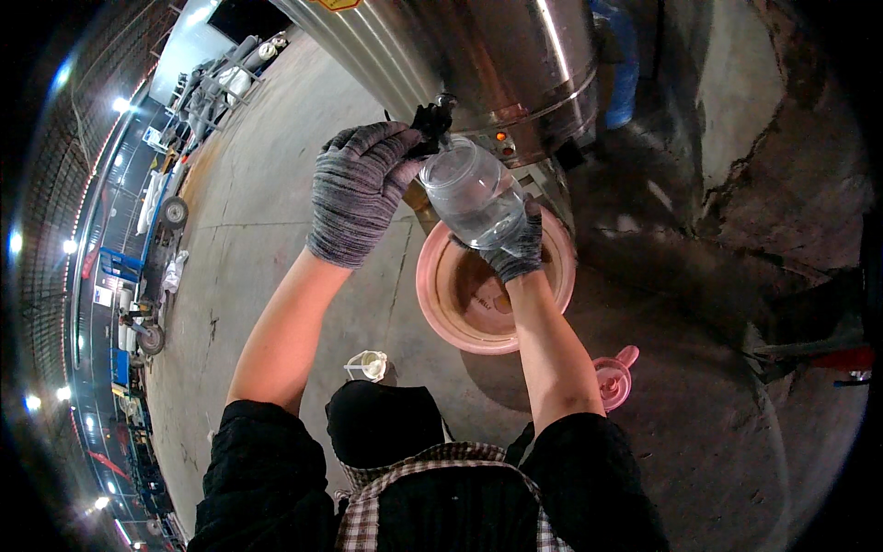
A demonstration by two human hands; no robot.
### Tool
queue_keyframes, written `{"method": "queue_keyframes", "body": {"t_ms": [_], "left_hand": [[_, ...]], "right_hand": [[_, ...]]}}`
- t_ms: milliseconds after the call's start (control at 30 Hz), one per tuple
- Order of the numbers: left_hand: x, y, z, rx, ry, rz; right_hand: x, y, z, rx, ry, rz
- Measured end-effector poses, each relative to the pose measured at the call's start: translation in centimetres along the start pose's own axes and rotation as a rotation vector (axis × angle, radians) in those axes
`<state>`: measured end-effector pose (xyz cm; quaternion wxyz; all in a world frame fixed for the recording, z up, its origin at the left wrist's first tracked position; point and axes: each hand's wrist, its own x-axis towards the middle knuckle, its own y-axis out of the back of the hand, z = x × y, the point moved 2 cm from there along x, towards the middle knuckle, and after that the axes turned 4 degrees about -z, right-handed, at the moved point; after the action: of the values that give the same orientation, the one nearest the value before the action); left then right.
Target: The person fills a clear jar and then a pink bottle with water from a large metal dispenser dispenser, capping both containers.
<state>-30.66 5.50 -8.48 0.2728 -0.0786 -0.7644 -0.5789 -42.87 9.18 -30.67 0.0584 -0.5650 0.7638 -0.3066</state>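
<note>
Clear plastic, or maybe glass, makes the bottle [474, 195], and water is already inside it, so I judge it is becoming heavier and may be wet and slippery on the outside. If it is thin plastic it will bend under a hard squeeze; I cannot tell which material it is.

The right hand [517, 250], in a grey knit glove, grasps the bottle from below, around its lower body and base. This seems the good place to hold, because the weight rests in the palm and the glove gives friction.

The left hand [359, 189], also gloved, is closed on the black tap [430, 121] of the big steel tank [478, 55].

The bottle is just under the tap, above a pink basin [441, 294] that stands on the concrete floor [258, 212]. Its long axis is tilted: the mouth points up toward the tap, away from the person, and the base points down toward the basin. A pink lid [614, 375] lies on the floor to the right, well apart from the bottle.
</note>
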Motion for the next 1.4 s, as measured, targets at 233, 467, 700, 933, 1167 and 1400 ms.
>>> {"method": "queue_keyframes", "body": {"t_ms": [233,467,700,933,1167,1400], "left_hand": [[-0.1,0.1,0.1,-0.004,0.001,-0.001],[0.1,0.0,-0.1,-0.045,-0.01,0.013],[0.1,0.0,0.1,-0.037,0.002,0.02],[0.0,-0.1,0.1,-0.054,0.017,0.038],[0.0,-0.4,-0.2,-0.055,0.007,0.037],[-0.2,-0.9,-0.8,-0.044,-0.005,0.047]], "right_hand": [[-0.2,-1.6,-2.4,-0.241,0.087,0.014],[-0.5,-2.3,-4.8,-0.89,0.114,0.15],[-0.4,-1.8,-4.0,-0.554,0.143,0.138],[-0.1,-1.9,-3.3,-0.049,0.106,0.078],[-0.1,-1.8,-2.7,-0.947,-0.029,0.099],[0.1,-1.5,-3.0,-0.364,0.068,0.072]]}}
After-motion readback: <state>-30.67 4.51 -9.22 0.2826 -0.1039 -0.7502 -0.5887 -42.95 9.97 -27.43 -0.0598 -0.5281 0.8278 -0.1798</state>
